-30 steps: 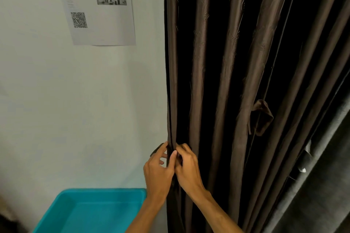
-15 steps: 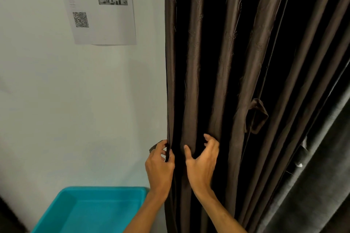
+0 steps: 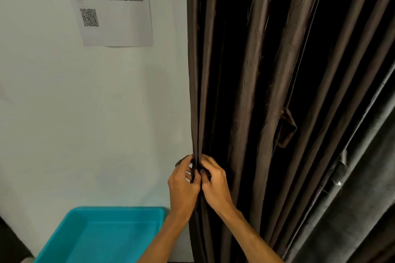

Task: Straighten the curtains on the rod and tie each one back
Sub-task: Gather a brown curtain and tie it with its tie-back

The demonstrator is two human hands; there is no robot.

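Nearest, low and to the left of the brown curtain (image 3: pixel 245 92), a blue tub (image 3: pixel 102 235) sits against the wall (image 3: pixel 85 113). Just above its right corner, the left hand (image 3: pixel 183 186) and right hand (image 3: pixel 214 186) meet knuckle to knuckle at the curtain's left edge. Each grip is clenched on cloth. The left hand pinches the outermost hem and the right hand gathers the next fold against it, probably to bunch the pleats into a narrow bundle that a tie can go around. A small dark tab (image 3: pixel 180 160) peeks out beside the left fingertips. I cannot tell whether it is a tie end or part of the hem. The curtain hangs in long upright folds from somewhere above the view, so the rod is not visible. A fabric loop (image 3: pixel 287 128) dangles loose from a fold to the right of the hands, and nothing is tied yet. Further right a grey curtain (image 3: pixel 363 188) hangs slack beside the brown one. Up on the wall, left of the curtain, a printed sheet (image 3: pixel 115 6) with a square code is stuck flat.
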